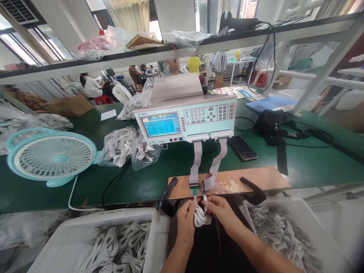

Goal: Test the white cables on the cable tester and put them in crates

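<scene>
A coiled white cable (200, 217) hangs between my two hands at the bench's front edge. My left hand (186, 218) is closed on one end of it, at the small green circuit board (195, 190). My right hand (217, 208) pinches the cable's other white plug (205, 198), close to the end of the second grey ribbon cable (215, 168). Whether either plug is fully seated I cannot tell. Both ribbons run up to the front of a cable tester (187, 117) with a lit blue screen (160, 126).
A wooden board (264, 179) lies under the ribbon ends, with black clamps (169, 197) on it. White bins (157, 231) of coiled cables stand at both sides below. A teal fan (57, 157), bagged cables (121, 146), a phone (242, 148) and a black bag (269, 127) occupy the bench.
</scene>
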Available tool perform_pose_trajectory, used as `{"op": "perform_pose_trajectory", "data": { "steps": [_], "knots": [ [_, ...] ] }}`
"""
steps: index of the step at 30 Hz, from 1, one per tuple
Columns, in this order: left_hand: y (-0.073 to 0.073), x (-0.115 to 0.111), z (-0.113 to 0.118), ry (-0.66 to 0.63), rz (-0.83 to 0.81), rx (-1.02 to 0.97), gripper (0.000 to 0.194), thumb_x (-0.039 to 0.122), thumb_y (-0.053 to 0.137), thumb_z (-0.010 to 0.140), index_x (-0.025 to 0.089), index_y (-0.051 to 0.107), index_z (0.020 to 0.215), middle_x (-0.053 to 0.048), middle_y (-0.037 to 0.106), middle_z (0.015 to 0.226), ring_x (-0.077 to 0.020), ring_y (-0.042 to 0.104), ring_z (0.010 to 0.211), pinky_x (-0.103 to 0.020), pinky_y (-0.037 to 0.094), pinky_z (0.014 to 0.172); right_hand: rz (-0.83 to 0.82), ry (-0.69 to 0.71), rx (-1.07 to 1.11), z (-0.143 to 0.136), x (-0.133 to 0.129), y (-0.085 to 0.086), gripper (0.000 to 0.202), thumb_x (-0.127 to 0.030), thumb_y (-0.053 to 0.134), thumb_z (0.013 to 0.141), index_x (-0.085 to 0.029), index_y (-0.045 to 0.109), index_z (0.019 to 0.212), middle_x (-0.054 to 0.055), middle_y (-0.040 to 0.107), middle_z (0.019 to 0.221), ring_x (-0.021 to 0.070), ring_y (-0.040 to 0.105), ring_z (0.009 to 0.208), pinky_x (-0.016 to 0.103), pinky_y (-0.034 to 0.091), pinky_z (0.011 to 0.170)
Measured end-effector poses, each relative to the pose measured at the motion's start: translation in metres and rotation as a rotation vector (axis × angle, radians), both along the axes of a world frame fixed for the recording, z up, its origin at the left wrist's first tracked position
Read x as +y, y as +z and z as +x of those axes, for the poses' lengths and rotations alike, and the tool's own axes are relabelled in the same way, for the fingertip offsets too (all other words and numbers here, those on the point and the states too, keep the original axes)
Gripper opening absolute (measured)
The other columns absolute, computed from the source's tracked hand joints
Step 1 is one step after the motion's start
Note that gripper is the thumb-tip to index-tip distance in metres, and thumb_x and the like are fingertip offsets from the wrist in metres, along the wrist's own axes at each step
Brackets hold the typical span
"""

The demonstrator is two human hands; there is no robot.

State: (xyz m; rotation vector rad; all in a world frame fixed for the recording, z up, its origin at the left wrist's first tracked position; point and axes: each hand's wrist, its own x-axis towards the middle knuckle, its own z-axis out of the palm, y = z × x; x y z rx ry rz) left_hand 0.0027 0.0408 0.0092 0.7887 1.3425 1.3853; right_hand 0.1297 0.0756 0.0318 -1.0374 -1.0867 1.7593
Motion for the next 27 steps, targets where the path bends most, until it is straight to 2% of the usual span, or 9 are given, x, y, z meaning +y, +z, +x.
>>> {"op": "perform_pose_trajectory", "data": {
  "steps": [4, 9, 12, 17, 23, 27],
  "knots": [
    [-0.001, -0.003, 0.007, 0.083, 0.017, -0.055, 0.024, 0.036, 0.061, 0.079, 0.013, 0.064, 0.074, 0.001, 0.056, 0.063, -0.0110, 0.050, 0.061, -0.020, 0.040, 0.058, -0.015, 0.017, 0.032, -0.001, 0.000, 0.000, 0.033, -0.046, 0.072, 0.067, -0.014, 0.063, 0.062, -0.002, 0.052, 0.056, 0.0105, 0.039, 0.054, 0.023, 0.029, 0.054],
    [0.003, -0.003, 0.017, 0.166, 0.043, -0.140, 0.025, 0.036, 0.062, 0.077, 0.013, 0.064, 0.068, 0.002, 0.055, 0.060, -0.0106, 0.050, 0.057, -0.020, 0.040, 0.055, -0.061, 0.029, 0.055, 0.000, 0.000, 0.000, 0.028, -0.042, 0.073, 0.069, -0.015, 0.067, 0.071, -0.001, 0.054, 0.062, 0.0110, 0.041, 0.058, 0.022, 0.032, 0.056],
    [0.005, -0.002, 0.021, 0.211, 0.044, -0.190, 0.023, 0.034, 0.062, 0.077, 0.012, 0.066, 0.074, 0.001, 0.058, 0.062, -0.0104, 0.050, 0.057, -0.020, 0.040, 0.055, -0.067, 0.050, 0.054, 0.001, 0.000, -0.003, 0.026, -0.041, 0.072, 0.071, -0.016, 0.069, 0.076, -0.001, 0.057, 0.066, 0.0117, 0.043, 0.060, 0.022, 0.034, 0.059],
    [0.008, -0.003, 0.025, 0.248, 0.056, -0.228, 0.020, 0.032, 0.063, 0.077, 0.012, 0.068, 0.075, 0.001, 0.060, 0.063, -0.0101, 0.051, 0.058, -0.019, 0.040, 0.056, -0.074, 0.038, 0.059, 0.002, 0.000, -0.006, 0.026, -0.041, 0.073, 0.069, -0.018, 0.071, 0.080, 0.001, 0.060, 0.069, 0.0129, 0.044, 0.063, 0.023, 0.035, 0.060],
    [0.009, -0.002, 0.028, 0.277, 0.061, -0.244, 0.019, 0.031, 0.063, 0.076, 0.012, 0.068, 0.073, 0.001, 0.060, 0.063, -0.0095, 0.051, 0.057, -0.019, 0.040, 0.054, -0.077, 0.040, 0.064, 0.002, 0.001, 0.000, 0.028, -0.042, 0.074, 0.067, -0.017, 0.072, 0.080, 0.003, 0.061, 0.071, 0.0149, 0.045, 0.065, 0.024, 0.037, 0.061],
    [0.011, -0.001, 0.026, 0.284, 0.064, -0.208, 0.020, 0.030, 0.064, 0.075, 0.012, 0.066, 0.069, 0.004, 0.054, 0.055, -0.0073, 0.045, 0.051, -0.017, 0.036, 0.049, -0.089, 0.041, 0.064, 0.002, 0.002, 0.004, 0.031, -0.045, 0.075, 0.064, -0.017, 0.072, 0.078, 0.003, 0.062, 0.070, 0.0146, 0.044, 0.063, 0.024, 0.037, 0.060]
  ]
}}
